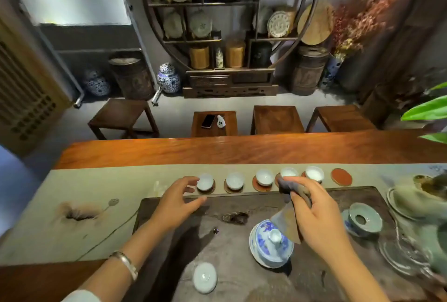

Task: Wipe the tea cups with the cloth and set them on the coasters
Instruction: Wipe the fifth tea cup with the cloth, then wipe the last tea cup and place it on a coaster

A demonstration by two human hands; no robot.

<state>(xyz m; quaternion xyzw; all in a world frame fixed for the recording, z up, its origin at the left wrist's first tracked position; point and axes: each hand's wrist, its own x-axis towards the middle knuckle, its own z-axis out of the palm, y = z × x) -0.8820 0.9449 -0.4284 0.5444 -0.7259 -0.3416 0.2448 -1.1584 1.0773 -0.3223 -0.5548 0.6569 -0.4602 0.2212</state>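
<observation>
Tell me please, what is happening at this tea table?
A person is wiping tea cups. The right hand grips a dark grey-brown cloth; the left hand is open near the leftmost small white porcelain cup. Five cups sit on round brown coasters; one red round coaster is bare.

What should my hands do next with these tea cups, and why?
Probably reach the left hand for the cup on the tray. Five cups already sit on coasters, one red coaster is bare, and the right hand holds the cloth ready to wipe.
</observation>
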